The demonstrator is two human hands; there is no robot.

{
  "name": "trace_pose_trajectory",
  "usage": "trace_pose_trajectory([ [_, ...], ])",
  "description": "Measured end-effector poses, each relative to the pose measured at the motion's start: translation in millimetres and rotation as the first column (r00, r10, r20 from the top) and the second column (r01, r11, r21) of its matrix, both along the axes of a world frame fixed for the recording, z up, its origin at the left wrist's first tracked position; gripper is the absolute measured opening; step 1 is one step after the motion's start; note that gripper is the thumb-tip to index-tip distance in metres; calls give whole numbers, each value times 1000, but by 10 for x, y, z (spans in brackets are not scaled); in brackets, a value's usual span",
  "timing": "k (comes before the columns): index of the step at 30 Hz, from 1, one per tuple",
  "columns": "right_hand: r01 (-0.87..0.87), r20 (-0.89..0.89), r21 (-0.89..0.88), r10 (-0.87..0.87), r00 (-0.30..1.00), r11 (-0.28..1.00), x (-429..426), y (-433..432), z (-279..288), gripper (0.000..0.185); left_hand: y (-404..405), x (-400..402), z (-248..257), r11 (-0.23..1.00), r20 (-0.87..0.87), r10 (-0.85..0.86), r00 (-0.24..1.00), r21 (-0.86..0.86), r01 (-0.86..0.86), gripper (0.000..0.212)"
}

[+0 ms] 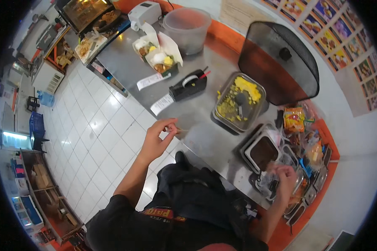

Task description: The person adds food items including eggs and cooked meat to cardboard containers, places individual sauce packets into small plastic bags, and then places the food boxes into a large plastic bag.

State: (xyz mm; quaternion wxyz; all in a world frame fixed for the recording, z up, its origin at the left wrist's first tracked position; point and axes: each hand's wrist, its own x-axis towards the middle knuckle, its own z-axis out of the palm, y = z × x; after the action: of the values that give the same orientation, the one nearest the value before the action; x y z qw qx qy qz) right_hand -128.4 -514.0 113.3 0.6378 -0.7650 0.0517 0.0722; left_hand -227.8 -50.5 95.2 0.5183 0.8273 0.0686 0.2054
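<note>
At the near edge of the steel table (pixel 196 135), my left hand (pixel 158 139) pinches a small thin item (pixel 181 130) between thumb and fingertips; its kind is unclear. My right hand (pixel 286 177) is over clear plastic bags (pixel 267 183) at the right, its fingertips blurred, so a grip on the plastic cannot be made out. Just beyond it is a metal container of dark brown sauce (pixel 264 150). Between my hands, farther back, a tray (pixel 214 114) holds scrambled egg (pixel 246 88) and a dark-handled utensil (pixel 240 102).
Two open cardboard food boxes (pixel 177 69) hold rice, egg and brown pieces. Near them lie a black holder (pixel 188 86), paper slips (pixel 161 105) and a clear bucket (pixel 187 31). A black mesh cover (pixel 279 66) leans on the wall. Packets (pixel 293 119) and lidded metal containers (pixel 311 193) crowd the right.
</note>
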Motion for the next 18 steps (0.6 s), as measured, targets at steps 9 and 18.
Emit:
trace_pose_trajectory([
  [9, -456, -111, 453, 556, 824, 766, 676, 3406, -431, 11, 1691, 391, -193, 956, -63, 287, 956, 71, -283, 30],
  [18, -153, -56, 551, 219, 974, 820, 1640, 5297, -763, 38, 3890, 2128, -154, 955, 223, 153, 963, 215, -202, 24],
])
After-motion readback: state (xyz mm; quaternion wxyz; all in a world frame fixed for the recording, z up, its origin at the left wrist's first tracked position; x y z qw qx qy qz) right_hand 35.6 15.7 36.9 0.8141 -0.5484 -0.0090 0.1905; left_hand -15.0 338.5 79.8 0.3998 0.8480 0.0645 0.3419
